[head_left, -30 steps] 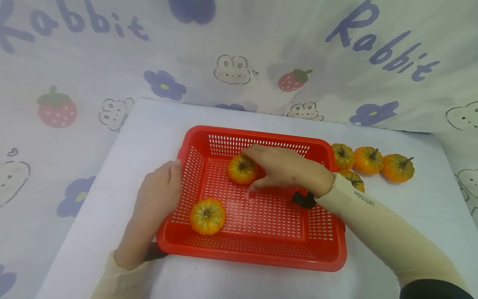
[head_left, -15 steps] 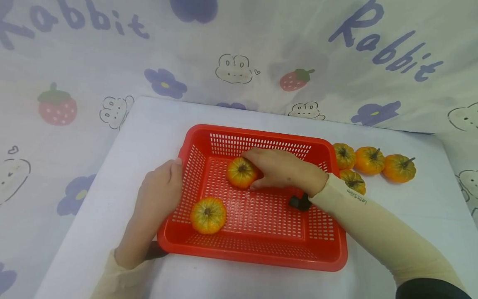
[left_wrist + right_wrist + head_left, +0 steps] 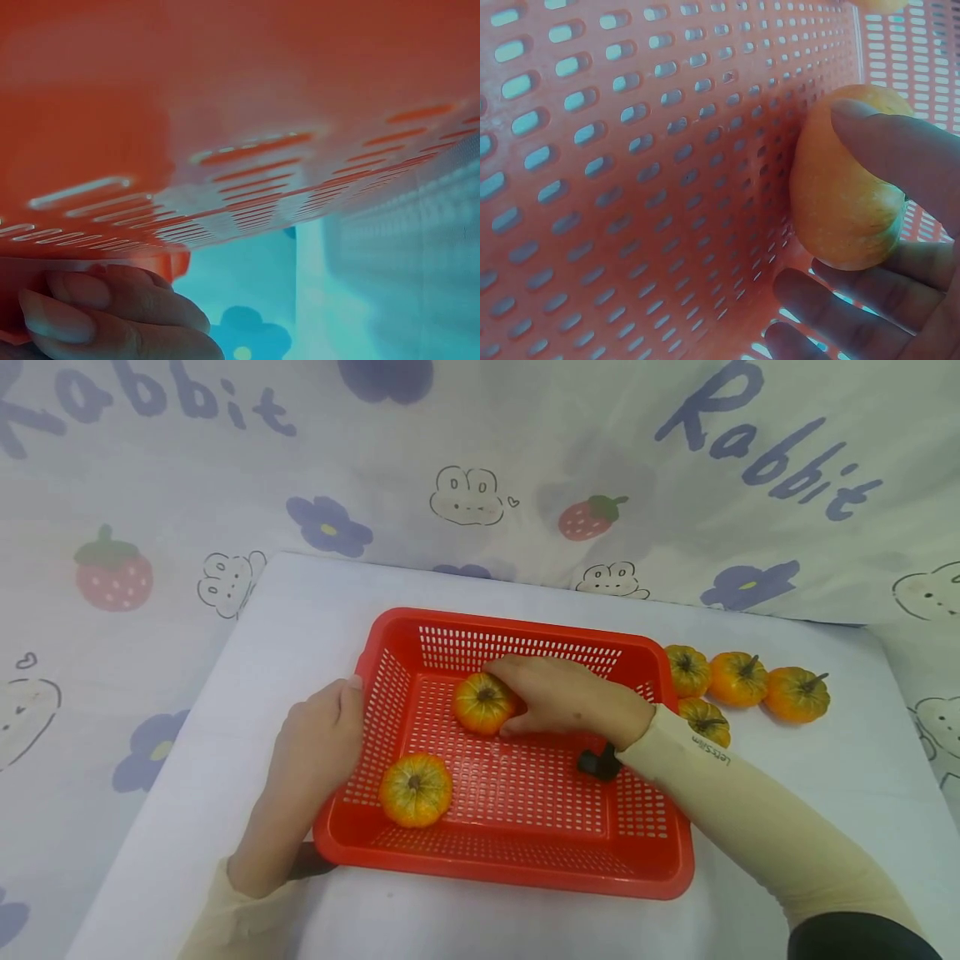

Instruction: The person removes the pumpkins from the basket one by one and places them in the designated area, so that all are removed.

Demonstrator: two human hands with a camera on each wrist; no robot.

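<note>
The right hand (image 3: 558, 696) has its fingers (image 3: 885, 150) curled round a small pumpkin (image 3: 482, 702) on the floor of the red basket (image 3: 525, 877), toward the far wall. The left hand (image 3: 318, 743) grips the basket's rim at nine o'clock. A second pumpkin (image 3: 415, 789) lies at seven o'clock inside. Four loose pumpkins (image 3: 738, 678) sit on the desk (image 3: 300, 610) at two o'clock, just beyond the basket wall.

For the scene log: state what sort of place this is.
Probably a staged tabletop set indoors, not a real kitchen: a white table against a cartoon "Rabbit" cloth backdrop, a red basket, small pumpkins lined up.
</note>
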